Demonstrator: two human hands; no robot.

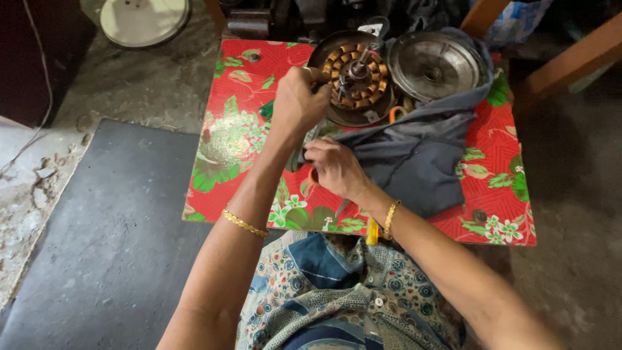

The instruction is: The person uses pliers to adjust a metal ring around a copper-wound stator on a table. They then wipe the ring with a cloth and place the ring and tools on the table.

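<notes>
left hand fisted at the stator rim (what it grips is hidden); right hand curled on the grey cloth, grip unclear.

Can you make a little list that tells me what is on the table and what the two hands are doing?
table: small, with a red flowered cover
motor: round coil ring in a dark housing at the far edge
lid: round metal cover right of the motor
cloth: grey cloth under the lid and toward the near edge
left hand: left hand closed by the motor's rim; what it grips is hidden
right hand: right hand resting at the cloth's edge, fingers curled
wrists: gold bracelets on both
floor: dark mat left of the table
</notes>
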